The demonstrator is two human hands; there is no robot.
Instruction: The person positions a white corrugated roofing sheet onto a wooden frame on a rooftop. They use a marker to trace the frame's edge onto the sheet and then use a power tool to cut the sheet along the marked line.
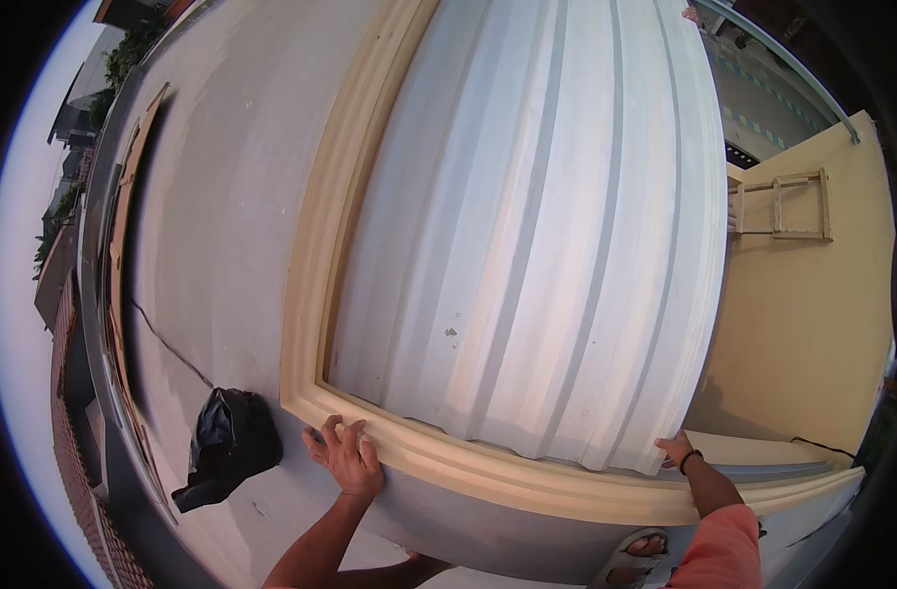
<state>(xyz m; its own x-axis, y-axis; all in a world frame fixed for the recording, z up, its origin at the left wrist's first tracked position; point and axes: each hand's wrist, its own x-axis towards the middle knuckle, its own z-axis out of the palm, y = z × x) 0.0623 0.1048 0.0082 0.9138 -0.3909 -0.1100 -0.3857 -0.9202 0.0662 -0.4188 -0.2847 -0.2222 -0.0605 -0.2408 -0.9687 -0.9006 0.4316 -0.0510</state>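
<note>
My left hand rests on the outer edge of a cream moulded ledge, close to its corner. Its fingers are apart and bent over the edge. At the near right corner of a pale corrugated metal sheet, my right hand, with a dark bracelet at the wrist, grips the sheet's edge. The thumb lies on top; the other fingers are mostly hidden. The sheet lies inside the ledge, its near end close to the ledge's inner side.
A black plastic bag sits on the grey surface at left, with a thin cord beside it. Long boards line the left edge. A sandalled foot shows below. A wooden frame stands by the cream wall.
</note>
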